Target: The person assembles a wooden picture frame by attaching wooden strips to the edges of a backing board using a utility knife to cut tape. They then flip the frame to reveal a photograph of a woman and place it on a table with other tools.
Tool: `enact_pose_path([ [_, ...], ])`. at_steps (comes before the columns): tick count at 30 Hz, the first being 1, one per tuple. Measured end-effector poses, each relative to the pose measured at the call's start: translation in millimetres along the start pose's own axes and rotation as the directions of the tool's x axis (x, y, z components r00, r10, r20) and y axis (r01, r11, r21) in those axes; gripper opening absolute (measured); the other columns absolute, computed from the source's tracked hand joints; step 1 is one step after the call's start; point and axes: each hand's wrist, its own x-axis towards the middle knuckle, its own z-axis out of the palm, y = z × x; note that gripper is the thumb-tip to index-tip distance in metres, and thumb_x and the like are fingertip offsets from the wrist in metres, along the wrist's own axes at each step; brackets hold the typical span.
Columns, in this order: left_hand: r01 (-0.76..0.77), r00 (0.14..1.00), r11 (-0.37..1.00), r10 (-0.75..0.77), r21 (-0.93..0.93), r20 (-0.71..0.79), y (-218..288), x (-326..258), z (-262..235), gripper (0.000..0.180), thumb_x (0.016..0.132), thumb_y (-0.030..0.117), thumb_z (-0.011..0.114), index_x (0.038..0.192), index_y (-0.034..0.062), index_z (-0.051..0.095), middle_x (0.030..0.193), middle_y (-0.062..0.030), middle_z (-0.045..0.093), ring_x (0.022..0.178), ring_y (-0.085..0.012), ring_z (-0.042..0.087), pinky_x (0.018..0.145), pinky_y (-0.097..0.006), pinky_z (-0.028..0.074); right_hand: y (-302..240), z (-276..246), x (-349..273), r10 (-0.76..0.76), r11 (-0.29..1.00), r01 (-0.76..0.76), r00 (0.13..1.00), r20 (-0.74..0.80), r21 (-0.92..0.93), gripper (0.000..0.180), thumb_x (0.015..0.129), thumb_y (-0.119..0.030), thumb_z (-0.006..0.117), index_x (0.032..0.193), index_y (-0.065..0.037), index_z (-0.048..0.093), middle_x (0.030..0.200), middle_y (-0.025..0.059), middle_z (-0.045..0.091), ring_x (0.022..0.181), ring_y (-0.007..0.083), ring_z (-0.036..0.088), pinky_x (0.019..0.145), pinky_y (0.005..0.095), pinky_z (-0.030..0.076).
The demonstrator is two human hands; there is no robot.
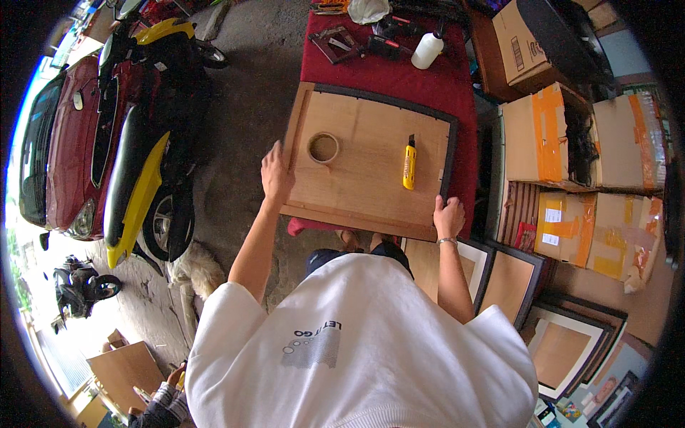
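A picture frame lies back side up at the near end of the red-covered table, its brown backing board facing me. My left hand grips the frame's left edge. At the near right corner, my right hand is closed around the edge, with some fingers hidden below it. On the board's left part rests a roll of tape, flat on its side. Toward the right lies a yellow utility knife with its dark end pointing away from me. Neither hand touches the tape or the knife.
A white bottle, a dark power tool and a small dark frame occupy the table's far end. Cardboard boxes and leaning frames crowd the right. Left are a motorcycle, a dog and another person's arm.
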Motion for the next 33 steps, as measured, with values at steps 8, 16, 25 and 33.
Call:
enact_pose_path([
  [8, -0.579, 0.770, 0.796, 0.461, 0.179, 0.440, 76.3, 25.8, -7.5, 0.024, 0.090, 0.016, 0.067, 0.109, 0.0022, 0.070, 0.124, -0.0097, 0.069, 0.127, -0.0299, 0.055, 0.114, -0.045, 0.034, -86.5, 91.5, 60.1, -0.256, 0.846, 0.245, 0.966, -0.042, 0.474, 0.051, 0.099, -0.039, 0.063, 0.129, 0.002, 0.054, 0.110, 0.0190, 0.068, 0.100, 0.0350, 0.065, 0.093, 0.0453, 0.049],
  [16, 0.585, 0.803, 0.274, -0.067, -0.763, 0.592, 103.8, -80.5, -24.7, 0.022, 0.099, 0.024, 0.068, 0.100, 0.0015, 0.068, 0.090, -0.0017, 0.069, 0.090, -0.0120, 0.065, 0.078, -0.027, 0.052, -131.2, -30.1, -44.9, -0.754, 0.333, 0.527, 0.647, -0.115, 0.782, 0.061, 0.097, -0.038, 0.067, 0.142, -0.002, 0.048, 0.132, 0.0172, 0.058, 0.124, 0.0328, 0.054, 0.104, 0.0452, 0.046],
  [25, 0.129, 0.956, 0.676, 0.109, -0.725, 0.271, 175.9, -93.4, -33.9, 0.033, 0.090, 0.018, 0.077, 0.114, -0.0016, 0.067, 0.100, -0.0099, 0.072, 0.098, -0.0215, 0.070, 0.091, -0.032, 0.054, -67.5, -55.8, -119.2, -0.763, 0.485, 0.661, 0.640, -0.093, 0.573, 0.060, 0.084, -0.031, 0.077, 0.131, 0.001, 0.057, 0.136, 0.0219, 0.052, 0.123, 0.0425, 0.047, 0.107, 0.0516, 0.040],
  [33, 0.047, 0.909, 0.790, 0.221, -0.612, 0.354, 253.6, -56.4, -7.4, 0.018, 0.087, 0.016, 0.078, 0.093, 0.0003, 0.074, 0.078, -0.0086, 0.074, 0.072, -0.0143, 0.069, 0.068, -0.030, 0.054, -25.1, -73.5, -106.0, -0.529, 0.612, 0.451, 0.844, -0.087, 0.650, 0.050, 0.085, -0.031, 0.079, 0.120, 0.000, 0.061, 0.128, 0.0218, 0.056, 0.114, 0.0368, 0.052, 0.094, 0.0451, 0.044],
])
